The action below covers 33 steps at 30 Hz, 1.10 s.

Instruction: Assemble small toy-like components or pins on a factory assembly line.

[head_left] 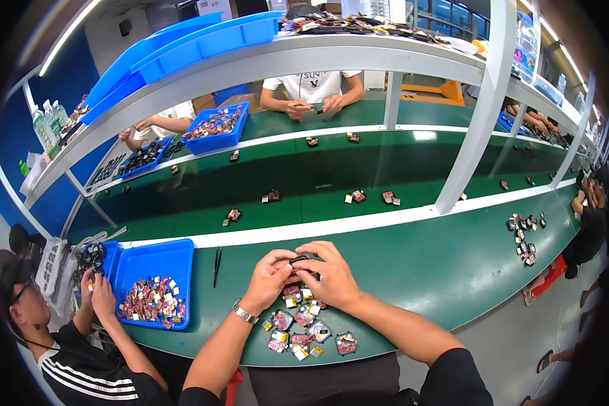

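My left hand (269, 277) and my right hand (331, 276) meet above the green table, fingers closed around a small black part (299, 260). Most of that part is hidden by my fingers, so its exact kind does not show. Just below my hands lies a loose pile of small electronic assemblies (304, 325), with red circuit boards, black or clear housings and yellow-and-white pieces. A pair of black tweezers (217, 266) rests on the table to the left of my hands.
On the left a blue tray (189, 271) holds many red circuit boards, beside a co-worker's hands (98, 294). Beyond the white rail runs a green belt (304, 177) with scattered assemblies. A metal post (478, 122) rises at right. More assemblies (523, 237) lie further right.
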Motion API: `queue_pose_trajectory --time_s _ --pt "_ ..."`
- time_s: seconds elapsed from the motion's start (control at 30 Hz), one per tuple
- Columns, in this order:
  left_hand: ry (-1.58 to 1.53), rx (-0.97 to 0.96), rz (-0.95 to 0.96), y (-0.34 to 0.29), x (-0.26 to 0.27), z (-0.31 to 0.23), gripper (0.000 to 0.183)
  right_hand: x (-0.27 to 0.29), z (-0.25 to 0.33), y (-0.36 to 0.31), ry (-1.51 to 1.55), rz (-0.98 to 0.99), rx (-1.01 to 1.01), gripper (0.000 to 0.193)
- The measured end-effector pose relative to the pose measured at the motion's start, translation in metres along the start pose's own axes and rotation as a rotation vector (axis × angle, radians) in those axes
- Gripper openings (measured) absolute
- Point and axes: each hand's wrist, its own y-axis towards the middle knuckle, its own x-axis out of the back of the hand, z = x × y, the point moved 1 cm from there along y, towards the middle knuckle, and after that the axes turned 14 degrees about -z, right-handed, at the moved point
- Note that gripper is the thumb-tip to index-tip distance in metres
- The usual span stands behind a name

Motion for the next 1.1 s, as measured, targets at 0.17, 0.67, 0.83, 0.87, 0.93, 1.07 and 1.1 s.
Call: queue_pose_trajectory --time_s 0.17,0.67,0.83,0.87,0.93,1.07,1.1 --pt "-0.035 -0.021 -0.015 0.001 0.002 0.004 0.023 -0.002 -0.001 -0.002 0.021 -0.042 0.002 0.019" --pt "-0.001 -0.022 -0.071 0.001 -0.008 0.0 0.028 -0.002 -0.004 0.001 0.003 -0.099 0.007 0.014" --pt "-0.001 0.013 -0.057 -0.001 -0.007 0.0 0.029 -0.008 -0.006 0.0 0.059 -0.16 -0.087 0.011" --pt "0.036 0.026 -0.089 -0.001 -0.008 -0.003 0.028 -0.009 -0.007 0.0 0.059 -0.152 -0.081 0.011" --pt "0.077 0.008 -0.106 0.001 -0.009 0.0 0.028 -0.009 -0.008 0.0 0.055 -0.136 -0.102 0.011" --pt "0.159 -0.014 -0.187 -0.001 -0.009 0.0 0.025 -0.01 -0.006 0.001 0.099 -0.133 -0.182 0.011" --pt "0.158 -0.015 -0.182 0.0 -0.01 0.0 0.025 -0.01 -0.008 0.001 0.121 -0.118 -0.228 0.013"
